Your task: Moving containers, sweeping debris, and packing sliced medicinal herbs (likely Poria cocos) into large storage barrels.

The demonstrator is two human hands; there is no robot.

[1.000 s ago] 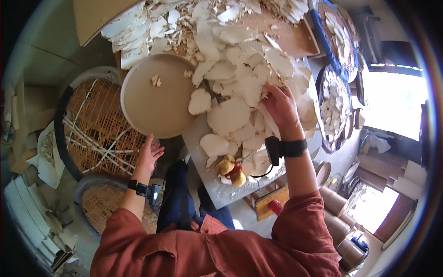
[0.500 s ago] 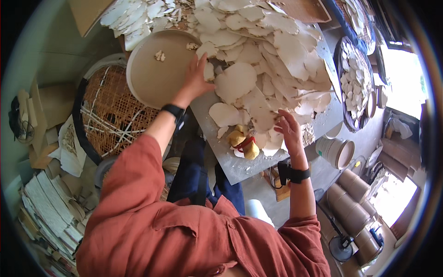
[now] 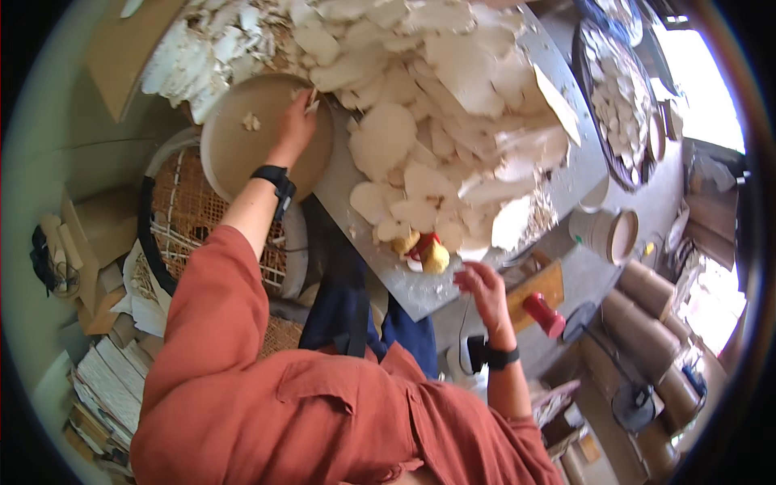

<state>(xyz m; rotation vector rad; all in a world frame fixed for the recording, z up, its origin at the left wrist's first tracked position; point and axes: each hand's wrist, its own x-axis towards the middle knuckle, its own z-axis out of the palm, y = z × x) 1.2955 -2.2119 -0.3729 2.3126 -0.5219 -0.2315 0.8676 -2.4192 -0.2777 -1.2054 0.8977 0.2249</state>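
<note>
My left hand [image 3: 296, 131] is over the round shallow tan tray [image 3: 217, 162], its fingers closed around a small pale flake [image 3: 313, 100]. Another little clump of pale fragments [image 3: 251, 122] lies in the same tray. My right hand [image 3: 483, 293] hangs off the near edge of the grey table [image 3: 420, 297], its slightly bent fingers apart and nothing in them. Just left of it sits a bundle with yellow ends and a red band [image 3: 428, 249]. Thin, cream-coloured irregular slices [image 3: 384, 141] lie heaped across the table beyond.
A woven round basket [image 3: 190, 210] stands below the tray at left. Another round basket of slices [image 3: 618, 105] is at far right. A pale bucket [image 3: 602, 234], a wooden stool [image 3: 537, 293], a red object [image 3: 544, 315] and brown cylindrical drums [image 3: 638, 323] stand to the right.
My left hand has moved left from the tray's rim into the tray and closed on a flake. My right hand has drawn back from the slices to beyond the table's near edge.
</note>
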